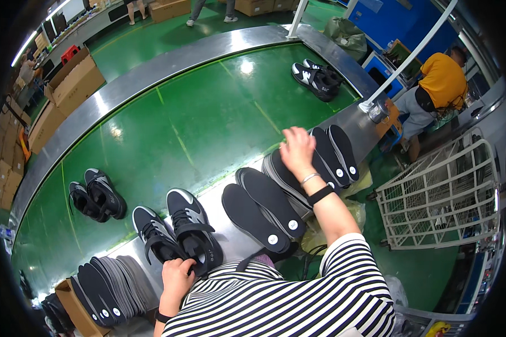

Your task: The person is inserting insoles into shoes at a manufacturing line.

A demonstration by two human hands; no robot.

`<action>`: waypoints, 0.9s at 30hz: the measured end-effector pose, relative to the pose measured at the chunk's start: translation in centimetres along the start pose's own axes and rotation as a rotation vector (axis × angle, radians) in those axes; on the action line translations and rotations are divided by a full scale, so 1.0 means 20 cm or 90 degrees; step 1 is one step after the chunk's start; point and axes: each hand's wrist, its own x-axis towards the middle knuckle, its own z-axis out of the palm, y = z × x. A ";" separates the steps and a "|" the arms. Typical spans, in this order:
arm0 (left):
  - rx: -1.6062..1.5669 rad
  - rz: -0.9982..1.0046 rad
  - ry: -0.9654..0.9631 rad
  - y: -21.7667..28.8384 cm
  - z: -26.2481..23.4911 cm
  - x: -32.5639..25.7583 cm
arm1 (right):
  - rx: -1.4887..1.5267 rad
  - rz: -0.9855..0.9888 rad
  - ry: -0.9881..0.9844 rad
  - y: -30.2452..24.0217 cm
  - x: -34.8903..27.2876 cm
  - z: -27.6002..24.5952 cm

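A pair of black and grey sneakers with straps stands at the front edge of the green belt: a left shoe and a right shoe. My left hand is closed at the heel openings, its thumb beside the right shoe and its fingers on the left shoe's heel; part of the grip is hidden. Farther right, my right hand reaches over a stack of black insoles, fingers apart near their toe ends. Next to it lie more black insoles with round white labels.
Beyond my left hand, a cardboard box holds many insoles. Other sneakers sit at the belt's left, and another pair at the far right. A white post rises there. A wire cart and a seated person are right.
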 end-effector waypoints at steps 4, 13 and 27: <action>0.002 -0.002 -0.009 0.01 -0.01 0.02 | -0.039 0.375 -0.245 0.22 -0.12 -0.04; 0.002 -0.013 -0.013 0.03 -0.02 0.02 | 0.023 0.360 -0.452 0.36 -0.18 -0.09; 0.038 -0.035 -0.019 0.04 -0.07 0.03 | -0.191 0.133 -0.314 0.30 -0.23 -0.21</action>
